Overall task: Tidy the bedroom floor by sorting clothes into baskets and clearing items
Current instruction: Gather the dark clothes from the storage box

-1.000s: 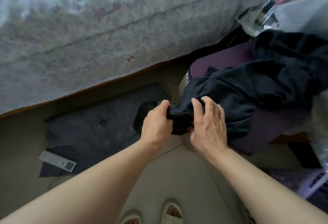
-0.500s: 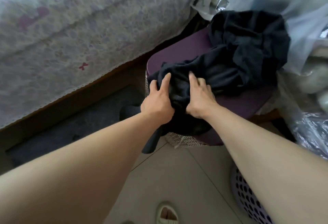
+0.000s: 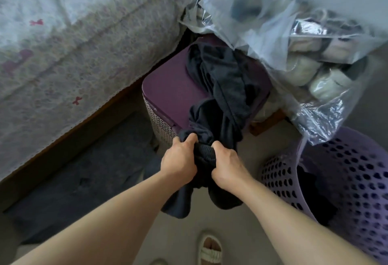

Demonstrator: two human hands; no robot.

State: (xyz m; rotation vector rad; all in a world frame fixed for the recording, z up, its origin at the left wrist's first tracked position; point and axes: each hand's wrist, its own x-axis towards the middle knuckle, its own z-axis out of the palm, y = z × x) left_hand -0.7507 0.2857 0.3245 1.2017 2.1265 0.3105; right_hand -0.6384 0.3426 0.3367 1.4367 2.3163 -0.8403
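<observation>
Fingers of my left hand (image 3: pixel 178 159) and right hand (image 3: pixel 227 162) are curling tight round a bunched fold of the dark garment (image 3: pixel 222 96), side by side. Its upper part is lying across the purple lid (image 3: pixel 168 94) of the woven hamper (image 3: pixel 160 127); loose ends are dangling below my wrists. The lilac perforated basket (image 3: pixel 344 182) is standing just to my right.

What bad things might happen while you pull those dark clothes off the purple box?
Both the left hand and right hand grip the dark garment, which trails across the purple lidded hamper toward the plastic bag of shoes. A hard tug might drag that bag down. The hanging end dangles near the sandalled foot and might get stepped on.
</observation>
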